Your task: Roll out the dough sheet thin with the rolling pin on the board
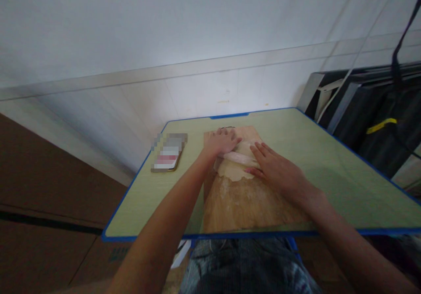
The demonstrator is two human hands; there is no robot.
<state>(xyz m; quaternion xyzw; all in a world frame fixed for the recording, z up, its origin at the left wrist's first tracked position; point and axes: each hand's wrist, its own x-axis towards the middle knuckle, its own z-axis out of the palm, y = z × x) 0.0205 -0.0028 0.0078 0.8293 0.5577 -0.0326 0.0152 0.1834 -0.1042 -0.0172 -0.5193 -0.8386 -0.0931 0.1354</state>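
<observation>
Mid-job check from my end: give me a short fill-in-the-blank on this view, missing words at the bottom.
1. The board under the flattened dough is made of ____.
2. The green table has an edge coloured ____.
3. The pixelated, phone-like item lies to the ____ of the board.
4. The left hand is nearer that item than the ____ hand is.

Missing words: wood; blue; left; right

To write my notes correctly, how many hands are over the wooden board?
2: the left hand over the far left part of the wooden board, the right hand over its right side.
</observation>
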